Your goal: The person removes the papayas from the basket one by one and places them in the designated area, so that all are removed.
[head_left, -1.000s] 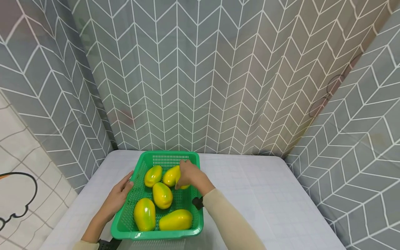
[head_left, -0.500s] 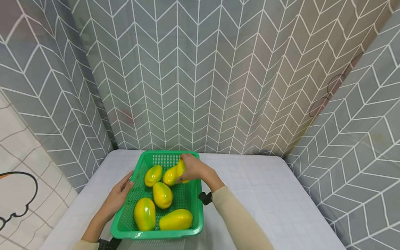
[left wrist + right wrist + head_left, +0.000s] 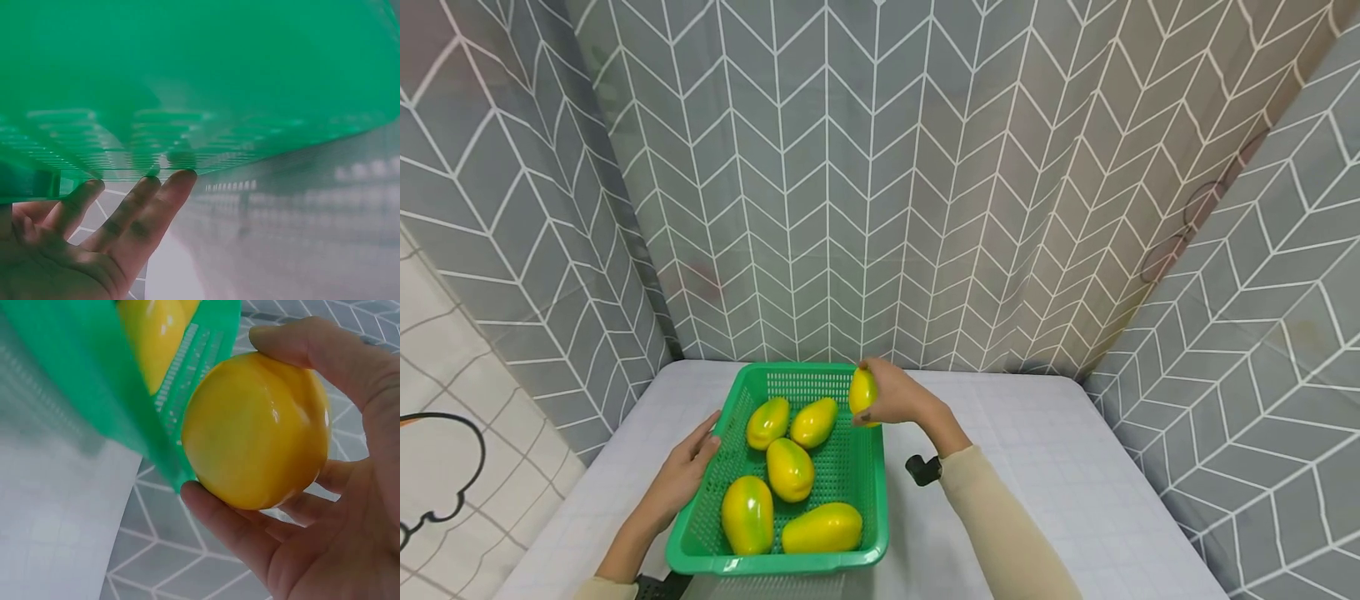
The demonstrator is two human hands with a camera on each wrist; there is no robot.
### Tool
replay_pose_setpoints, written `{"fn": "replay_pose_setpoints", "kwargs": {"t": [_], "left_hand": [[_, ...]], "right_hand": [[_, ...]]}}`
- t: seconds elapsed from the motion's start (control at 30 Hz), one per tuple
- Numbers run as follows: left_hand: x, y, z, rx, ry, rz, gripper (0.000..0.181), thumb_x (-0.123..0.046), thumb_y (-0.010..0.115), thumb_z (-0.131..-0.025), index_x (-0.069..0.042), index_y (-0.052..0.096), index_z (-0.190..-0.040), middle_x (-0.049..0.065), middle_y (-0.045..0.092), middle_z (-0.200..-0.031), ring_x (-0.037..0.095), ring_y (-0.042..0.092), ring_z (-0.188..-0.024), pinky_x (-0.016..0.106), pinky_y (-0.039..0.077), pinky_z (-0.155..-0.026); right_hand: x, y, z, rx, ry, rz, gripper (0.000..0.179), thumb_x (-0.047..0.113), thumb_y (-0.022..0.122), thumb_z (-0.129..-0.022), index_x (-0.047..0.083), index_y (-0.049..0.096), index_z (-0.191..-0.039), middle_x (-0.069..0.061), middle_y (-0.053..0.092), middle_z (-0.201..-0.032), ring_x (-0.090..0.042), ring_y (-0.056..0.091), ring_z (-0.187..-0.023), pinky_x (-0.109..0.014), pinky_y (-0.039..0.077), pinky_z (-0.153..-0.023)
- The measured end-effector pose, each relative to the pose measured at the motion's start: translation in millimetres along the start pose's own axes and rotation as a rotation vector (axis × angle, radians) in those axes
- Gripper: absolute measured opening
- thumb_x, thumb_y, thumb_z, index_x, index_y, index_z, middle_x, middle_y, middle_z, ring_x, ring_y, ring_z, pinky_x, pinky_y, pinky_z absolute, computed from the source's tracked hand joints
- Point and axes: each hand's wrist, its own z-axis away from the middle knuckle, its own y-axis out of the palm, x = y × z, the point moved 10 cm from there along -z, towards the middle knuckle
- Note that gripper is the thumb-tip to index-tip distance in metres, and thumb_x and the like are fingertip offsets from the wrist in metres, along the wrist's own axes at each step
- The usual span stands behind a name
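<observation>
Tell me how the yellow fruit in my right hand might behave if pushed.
The yellow fruit would probably roll, given its rounded sides. Its glossy skin may feel slippery. It looks fairly stiff: its outline shows no sag in the right hand.

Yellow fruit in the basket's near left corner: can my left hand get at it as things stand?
Probably yes: nothing covers that yellow fruit from above, and your left hand, against the green basket, should need only to clear its rim.

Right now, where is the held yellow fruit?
In the head view, the yellow fruit is in the right hand, at the far right corner of the green basket.
</observation>
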Motion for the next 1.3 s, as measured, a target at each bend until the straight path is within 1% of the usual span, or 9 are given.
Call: {"fn": "replay_pose_setpoints", "kwargs": {"t": [0.1, 0.3, 0.37, 0.43, 0.7, 0.83, 1.0, 1.17, 1.3], "left_hand": [[2.0, 0.5, -0.6, 0.001, 0.004, -0.004, 0.062, -0.035, 0.034, -0.118, -0.006, 0.018, -0.17, 0.035, 0.046, -0.159, 0.049, 0.056, -0.138, 0.048, 0.057, -0.101], [4.7, 1.4, -3.1, 0.005, -0.006, -0.01, 0.062, -0.034, 0.034, -0.118, -0.006, 0.017, -0.17, 0.034, 0.045, -0.16, 0.048, 0.056, -0.139, 0.041, 0.059, -0.098], [4.4, 1.6, -3.3, 0.006, -0.002, -0.011, 0.062, -0.034, 0.033, -0.118, -0.006, 0.017, -0.17, 0.034, 0.043, -0.161, 0.049, 0.054, -0.141, 0.043, 0.058, -0.1], [3.7, 1.7, -3.0, 0.006, 0.003, -0.009, 0.062, -0.034, 0.033, -0.118, -0.006, 0.016, -0.17, 0.034, 0.043, -0.162, 0.05, 0.052, -0.143, 0.045, 0.057, -0.101], [-0.3, 0.8, -0.2, -0.003, 0.006, -0.016, 0.061, -0.034, 0.034, -0.118, -0.005, 0.018, -0.17, 0.035, 0.047, -0.158, 0.047, 0.058, -0.137, 0.033, 0.058, -0.093], [-1.4, 0.1, 0.5, -0.006, 0.012, -0.018, 0.061, -0.034, 0.034, -0.118, -0.005, 0.018, -0.17, 0.035, 0.046, -0.159, 0.049, 0.056, -0.139, 0.045, 0.058, -0.1], [-0.9, -0.1, 0.5, -0.006, 0.012, -0.017, 0.062, -0.035, 0.033, -0.118, -0.006, 0.017, -0.17, 0.036, 0.043, -0.16, 0.053, 0.05, -0.143, 0.062, 0.051, -0.109], [1.9, 1.4, -1.0, 0.002, 0.003, -0.013, 0.063, -0.037, 0.033, -0.118, -0.007, 0.016, -0.171, 0.036, 0.042, -0.162, 0.053, 0.048, -0.145, 0.064, 0.049, -0.11], [3.8, 1.6, -1.4, -0.002, -0.006, -0.018, 0.063, -0.038, 0.033, -0.118, -0.008, 0.017, -0.171, 0.034, 0.044, -0.161, 0.05, 0.051, -0.143, 0.057, 0.053, -0.108]], "right_hand": [[-10.5, -4.7, 4.7, -0.02, 0.017, -0.019, 0.087, 0.022, 0.09, -0.081, -0.002, 0.047, -0.152, -0.016, 0.061, -0.138, -0.025, 0.059, -0.11, -0.04, 0.058, -0.092], [-32.3, -10.3, 14.7, -0.065, 0.03, -0.03, 0.08, 0.017, 0.093, -0.077, -0.002, 0.052, -0.143, -0.015, 0.063, -0.125, -0.022, 0.06, -0.101, -0.036, 0.059, -0.085], [-40.4, -9.4, 17.1, -0.072, 0.041, -0.023, 0.08, 0.015, 0.093, -0.076, -0.004, 0.052, -0.142, -0.015, 0.063, -0.123, -0.023, 0.06, -0.1, -0.038, 0.059, -0.085], [-49.0, -6.8, 19.4, -0.072, 0.058, -0.017, 0.08, 0.014, 0.093, -0.076, -0.005, 0.052, -0.141, -0.016, 0.063, -0.121, -0.023, 0.06, -0.099, -0.038, 0.059, -0.085], [-82.0, 11.6, 26.2, -0.057, 0.12, -0.004, 0.081, 0.012, 0.092, -0.074, -0.006, 0.053, -0.142, -0.016, 0.063, -0.119, -0.023, 0.059, -0.099, -0.041, 0.057, -0.087], [-95.1, 19.5, 28.1, -0.061, 0.141, -0.016, 0.082, 0.013, 0.093, -0.073, -0.005, 0.053, -0.142, -0.015, 0.064, -0.12, -0.024, 0.059, -0.101, -0.043, 0.057, -0.091], [-106.2, 25.8, 31.5, -0.058, 0.168, -0.054, 0.082, 0.012, 0.094, -0.073, -0.005, 0.053, -0.142, -0.016, 0.065, -0.12, -0.026, 0.06, -0.103, -0.047, 0.057, -0.094], [-115.9, 29.2, 35.4, -0.064, 0.189, -0.063, 0.084, 0.011, 0.094, -0.072, -0.006, 0.053, -0.143, -0.017, 0.065, -0.12, -0.026, 0.06, -0.104, -0.048, 0.057, -0.093], [-122.6, 33.5, 38.3, -0.063, 0.209, -0.093, 0.084, 0.011, 0.094, -0.072, -0.004, 0.053, -0.144, -0.016, 0.064, -0.123, -0.026, 0.06, -0.106, -0.048, 0.056, -0.095]]}}
